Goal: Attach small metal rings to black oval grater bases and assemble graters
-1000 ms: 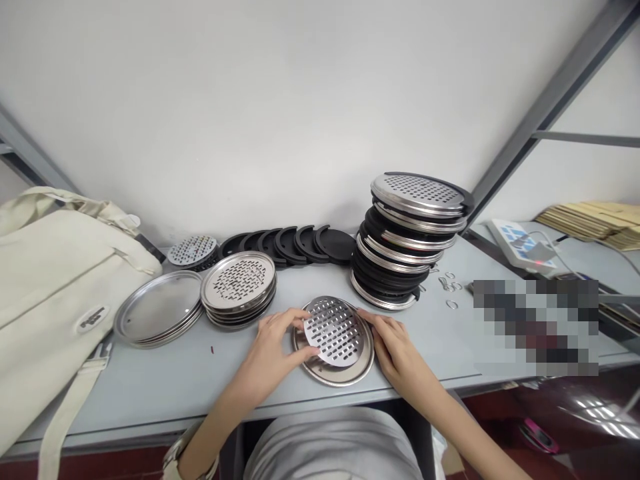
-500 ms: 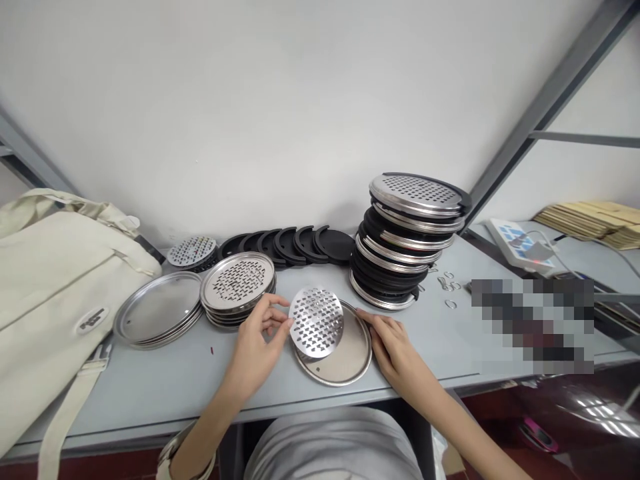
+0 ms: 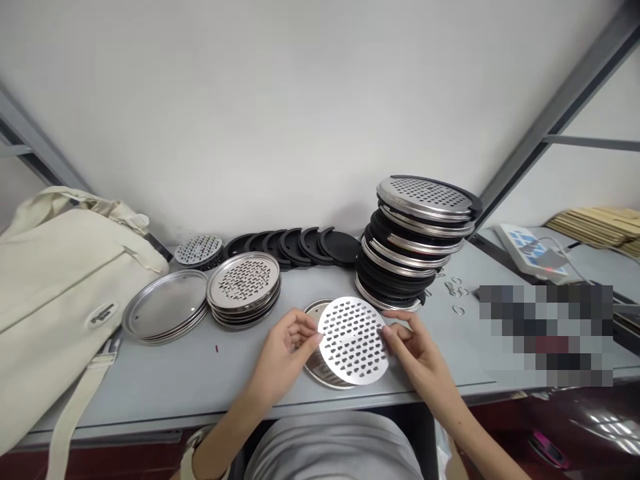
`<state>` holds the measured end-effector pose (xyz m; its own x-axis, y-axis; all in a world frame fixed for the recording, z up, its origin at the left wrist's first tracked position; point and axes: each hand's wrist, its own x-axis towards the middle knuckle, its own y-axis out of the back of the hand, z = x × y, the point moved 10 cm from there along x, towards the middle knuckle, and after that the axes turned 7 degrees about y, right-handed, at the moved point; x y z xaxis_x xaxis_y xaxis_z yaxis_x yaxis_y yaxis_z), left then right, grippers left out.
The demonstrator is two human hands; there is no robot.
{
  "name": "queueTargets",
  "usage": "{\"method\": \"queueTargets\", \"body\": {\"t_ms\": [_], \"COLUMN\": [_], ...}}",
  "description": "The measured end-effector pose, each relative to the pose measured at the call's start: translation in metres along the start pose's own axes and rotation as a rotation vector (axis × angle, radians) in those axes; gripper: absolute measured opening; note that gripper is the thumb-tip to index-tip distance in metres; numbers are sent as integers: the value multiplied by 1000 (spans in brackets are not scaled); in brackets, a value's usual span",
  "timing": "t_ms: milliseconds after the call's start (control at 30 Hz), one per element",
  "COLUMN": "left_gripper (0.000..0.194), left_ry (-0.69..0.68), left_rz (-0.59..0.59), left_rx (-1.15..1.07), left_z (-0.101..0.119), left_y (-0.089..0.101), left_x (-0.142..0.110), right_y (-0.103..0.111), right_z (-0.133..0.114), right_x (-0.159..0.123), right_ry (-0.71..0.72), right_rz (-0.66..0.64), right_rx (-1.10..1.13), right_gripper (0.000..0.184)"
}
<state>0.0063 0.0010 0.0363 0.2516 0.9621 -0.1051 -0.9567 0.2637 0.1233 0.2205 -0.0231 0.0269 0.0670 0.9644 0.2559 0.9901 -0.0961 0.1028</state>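
I hold a round perforated metal disc (image 3: 353,340) tilted up, above a shallow steel pan (image 3: 314,363) that lies on the grey table (image 3: 165,380) near its front edge. My left hand (image 3: 284,353) pinches the disc's left rim. My right hand (image 3: 415,350) pinches its right rim. Most of the pan is hidden behind the disc.
Left of my hands stand a stack of perforated pans (image 3: 244,288) and a stack of plain pans (image 3: 166,313). A tall pile of black-and-steel lids (image 3: 413,250) rises behind. Black rings (image 3: 295,245) line the wall. A cream bag (image 3: 60,287) lies left; small metal rings (image 3: 456,292) right.
The disc was lifted off the pan by my left hand, then swung right. Now both hands hold it by the rim, turned more toward me.
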Motion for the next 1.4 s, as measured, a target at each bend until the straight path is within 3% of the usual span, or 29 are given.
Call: {"method": "queueTargets", "body": {"t_ms": [100, 200, 267, 400, 600, 767, 933, 1200, 1400], "left_gripper": [10, 10, 13, 14, 18, 13, 11, 11, 12], "left_ry": [-63, -203, -236, -187, -174, -139, -132, -156, -150], "left_rz": [85, 210, 217, 203, 316, 260, 250, 265, 262], "left_rx": [195, 434, 507, 567, 643, 683, 706, 741, 754], "left_z": [7, 21, 22, 9, 0, -6, -5, -3, -1], "left_y": [7, 17, 18, 20, 28, 24, 22, 21, 20], "left_x": [-3, -9, -9, -5, -4, 0, 0, 0, 0], "right_y": [11, 28, 30, 18, -3, -12, -11, -7, -7], "right_z": [6, 5, 3, 1, 1, 4, 4, 1, -5], "right_x": [1, 2, 3, 6, 8, 10, 14, 14, 15], "right_ry": [-80, -64, -50, -42, -9, 51, 104, 75, 124], "right_rz": [36, 117, 121, 76, -39, -107, -73, -41, -63], "right_rx": [39, -20, -70, -123, -224, -295, -329, -393, -446], "right_gripper": [28, 28, 28, 28, 28, 26, 26, 34, 29]}}
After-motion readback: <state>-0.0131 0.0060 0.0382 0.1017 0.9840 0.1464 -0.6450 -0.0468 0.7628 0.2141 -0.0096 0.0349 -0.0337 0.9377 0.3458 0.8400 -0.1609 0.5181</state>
